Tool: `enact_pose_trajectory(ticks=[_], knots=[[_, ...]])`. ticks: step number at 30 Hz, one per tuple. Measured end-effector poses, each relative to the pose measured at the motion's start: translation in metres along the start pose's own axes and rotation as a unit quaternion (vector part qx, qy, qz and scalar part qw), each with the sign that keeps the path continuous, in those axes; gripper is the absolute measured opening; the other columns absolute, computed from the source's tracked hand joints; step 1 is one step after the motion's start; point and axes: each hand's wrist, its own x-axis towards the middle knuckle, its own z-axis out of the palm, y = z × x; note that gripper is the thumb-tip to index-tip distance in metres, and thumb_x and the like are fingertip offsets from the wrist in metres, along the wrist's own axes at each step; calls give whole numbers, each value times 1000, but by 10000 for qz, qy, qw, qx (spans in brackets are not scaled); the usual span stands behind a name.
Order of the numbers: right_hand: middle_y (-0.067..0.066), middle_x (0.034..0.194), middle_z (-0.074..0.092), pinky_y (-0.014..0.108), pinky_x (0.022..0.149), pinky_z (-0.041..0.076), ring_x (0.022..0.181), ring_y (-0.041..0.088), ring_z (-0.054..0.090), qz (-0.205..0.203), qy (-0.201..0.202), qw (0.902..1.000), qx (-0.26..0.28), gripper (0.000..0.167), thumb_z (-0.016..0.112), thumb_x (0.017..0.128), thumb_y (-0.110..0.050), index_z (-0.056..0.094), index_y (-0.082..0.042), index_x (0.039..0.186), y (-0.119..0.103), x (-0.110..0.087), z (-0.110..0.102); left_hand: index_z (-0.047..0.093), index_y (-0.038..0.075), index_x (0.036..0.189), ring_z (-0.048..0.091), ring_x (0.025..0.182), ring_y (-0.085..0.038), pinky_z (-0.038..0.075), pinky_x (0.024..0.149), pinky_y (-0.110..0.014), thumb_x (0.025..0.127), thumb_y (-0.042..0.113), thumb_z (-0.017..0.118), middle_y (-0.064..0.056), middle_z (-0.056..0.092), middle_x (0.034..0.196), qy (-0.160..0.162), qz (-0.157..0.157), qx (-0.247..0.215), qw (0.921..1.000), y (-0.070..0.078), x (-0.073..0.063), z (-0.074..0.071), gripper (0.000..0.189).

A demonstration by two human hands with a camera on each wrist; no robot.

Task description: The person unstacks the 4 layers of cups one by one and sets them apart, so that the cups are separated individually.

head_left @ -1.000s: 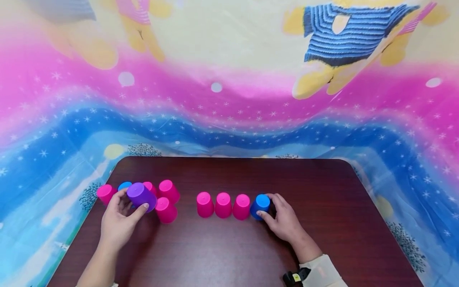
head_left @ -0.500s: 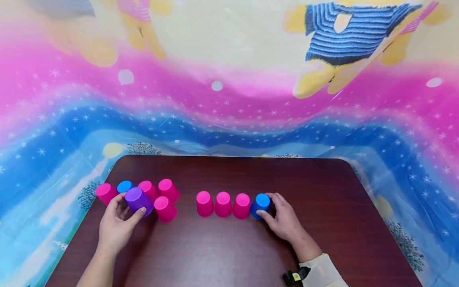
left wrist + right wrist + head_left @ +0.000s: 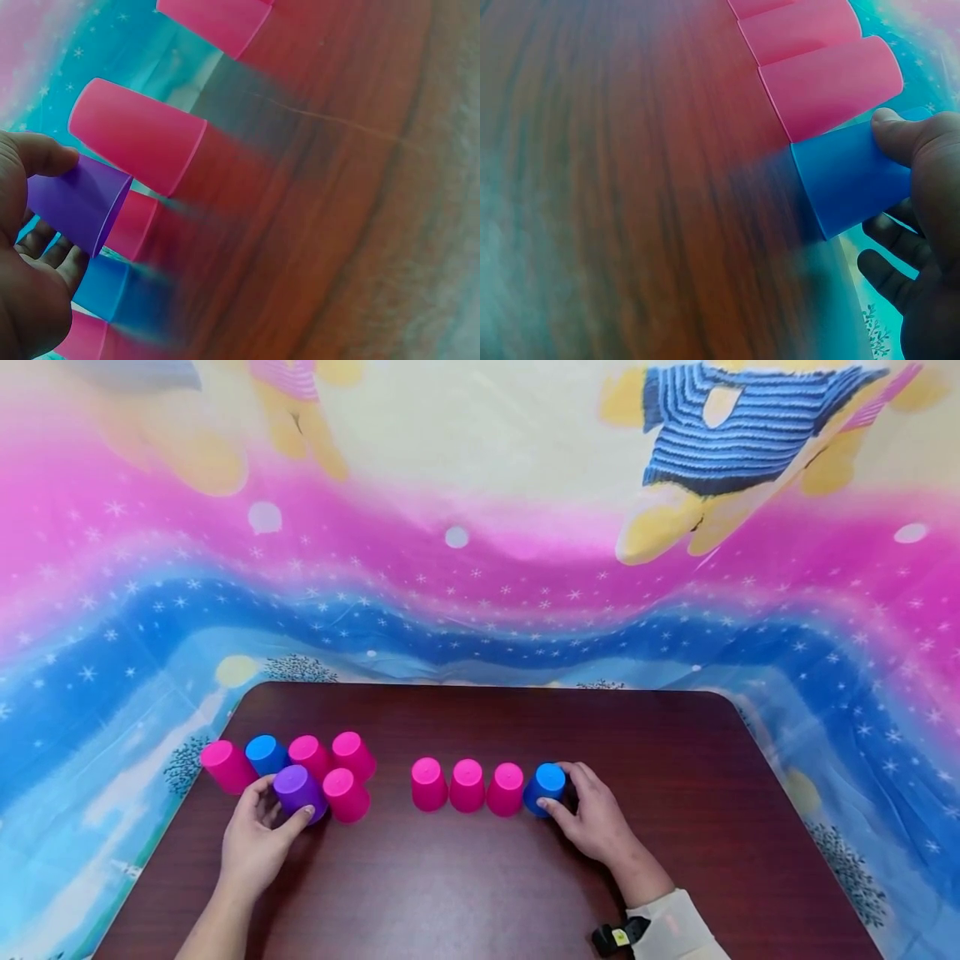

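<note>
My left hand (image 3: 253, 852) grips an upside-down purple cup (image 3: 297, 792) between thumb and fingers. In the left wrist view the purple cup (image 3: 79, 201) seems to hang slightly above the table, close beside a pink cup (image 3: 139, 135). Behind it in the head view stand a blue cup (image 3: 266, 755) and another pink cup (image 3: 308, 757). My right hand (image 3: 597, 817) holds a second blue cup (image 3: 548, 787), thumb on one side and fingers on the other. That cup stands mouth down on the table at the right end of a row, against a pink cup (image 3: 832, 86).
Two more pink cups (image 3: 467, 785) (image 3: 428, 783) continue the right row. On the left, pink cups stand at the far left (image 3: 228, 766) and back right (image 3: 353, 755) of the group. A brown table (image 3: 465, 885) carries everything, with a patterned cloth (image 3: 465, 643) behind.
My left hand has lowered the purple cup toward the table, then moved slightly right, nearer the front pink cup. The blue cup behind shows more. The right hand has stayed in place.
</note>
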Motion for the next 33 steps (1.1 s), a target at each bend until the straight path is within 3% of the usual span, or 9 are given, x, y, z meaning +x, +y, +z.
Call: enact_pose_trajectory(ticks=[10,33], knots=[[1,123,59,50,96,58,113,25,63,-7,-3,10000,1,62,80,92,-39,53,-14,141,-1,1,-1,35,2,152,39,147,-44,38,109,-50,88,14,84,-25,42,156,-100,-115,-36,9999,-10,2,6,81],[2,124,60,50,97,57,114,26,64,-4,-16,10000,19,62,81,92,-38,53,-13,141,-1,-1,0,32,2,153,39,147,-43,37,110,-49,88,13,84,-26,39,158,-181,-178,-132,9996,-17,6,8,84]])
